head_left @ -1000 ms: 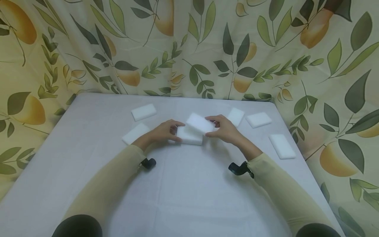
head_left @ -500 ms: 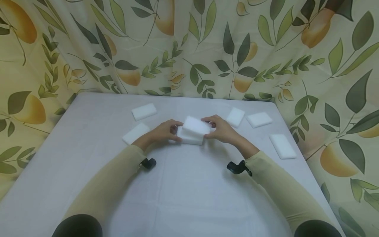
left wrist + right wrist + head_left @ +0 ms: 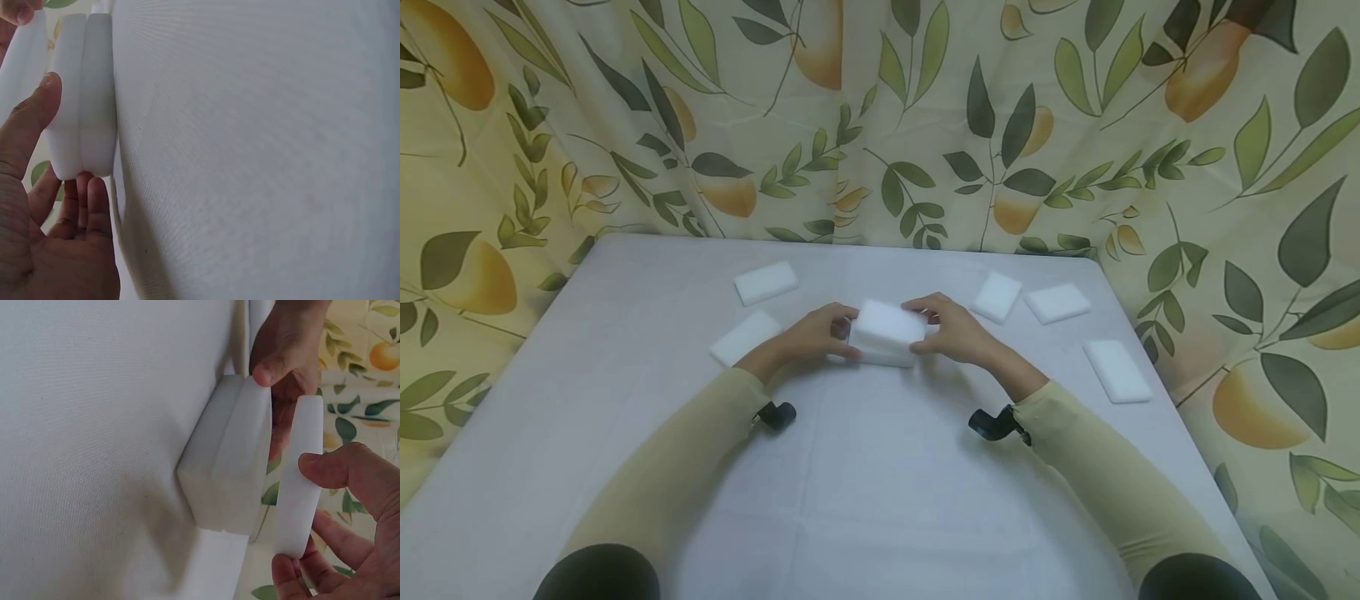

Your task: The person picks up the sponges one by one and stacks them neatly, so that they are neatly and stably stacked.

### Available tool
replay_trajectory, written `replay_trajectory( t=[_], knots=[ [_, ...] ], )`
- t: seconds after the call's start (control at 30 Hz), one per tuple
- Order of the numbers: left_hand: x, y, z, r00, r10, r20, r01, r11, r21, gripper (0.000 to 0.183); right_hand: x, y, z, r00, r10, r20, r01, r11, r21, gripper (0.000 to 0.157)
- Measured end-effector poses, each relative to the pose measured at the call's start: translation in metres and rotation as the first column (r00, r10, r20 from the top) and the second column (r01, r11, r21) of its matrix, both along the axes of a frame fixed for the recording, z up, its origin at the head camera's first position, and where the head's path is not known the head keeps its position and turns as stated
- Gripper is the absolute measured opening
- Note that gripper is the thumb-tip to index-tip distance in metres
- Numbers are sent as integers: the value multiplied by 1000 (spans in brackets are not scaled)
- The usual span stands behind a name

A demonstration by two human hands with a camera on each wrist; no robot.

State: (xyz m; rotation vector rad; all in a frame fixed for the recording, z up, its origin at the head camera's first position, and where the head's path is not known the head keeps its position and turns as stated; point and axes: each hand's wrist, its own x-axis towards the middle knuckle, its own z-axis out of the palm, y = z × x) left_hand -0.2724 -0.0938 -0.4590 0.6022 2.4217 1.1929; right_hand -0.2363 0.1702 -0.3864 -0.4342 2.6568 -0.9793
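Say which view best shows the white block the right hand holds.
Right wrist view: the white block shows end to end, apart from the stack. Head shows its top; left wrist, only a cropped part.

Curtained-off setting, room type unclear: white-clothed table (image 3: 880,483) against fruit-and-leaf-print drapes (image 3: 910,125)

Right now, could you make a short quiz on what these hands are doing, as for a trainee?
1. Multiple choice: how many white foam blocks make up the stack that the left hand grips?
A) one
B) two
C) four

2. True or false: the held foam block in the right hand lies flat against the stack.

3. Fill in: to the right of the stack, ___ loose blocks lie on the tablecloth.

Key:
1. B, one on the other.
2. False; the right wrist view shows a gap between them.
3. Three: the nearest block, the middle block and the block beside the right hand.
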Motion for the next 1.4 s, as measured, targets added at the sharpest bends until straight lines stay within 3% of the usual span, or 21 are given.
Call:
replay_trajectory(
  t=[1.07,1.4],
  knots=[
    [1,-2,-3,999,1,49,-3,1000,31,86,-2,-10,-12,997,67,-23,-67,997,32,64],
    [-2,-2,-4,999,-7,44,5,999,39,86,-8,-11,-12,998,61,12,-61,996,69,67]
  ],
)
